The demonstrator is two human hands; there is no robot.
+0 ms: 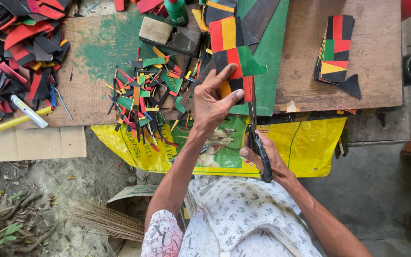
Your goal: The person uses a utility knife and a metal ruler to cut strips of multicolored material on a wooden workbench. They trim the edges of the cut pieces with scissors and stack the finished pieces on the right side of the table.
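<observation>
— Where's the piece being cut?

— The left hand (215, 102) presses a patchwork panel of black, red, green and yellow sheet (236, 71) flat on the worn wooden bench (372, 71), fingers spread over it, thumb at its lower edge.

— And the other hand?

— The right hand (262, 159) is closed around the black handles of long metal scissors (254, 128), whose blades run up along the panel's right edge.

— What could go wrong?

— I'd judge the thumb sits close to the blades; a slip of the panel could bring it under them. The loose heap of coloured offcut slivers (143, 102) just beside could also slide beneath and spoil the line.
</observation>
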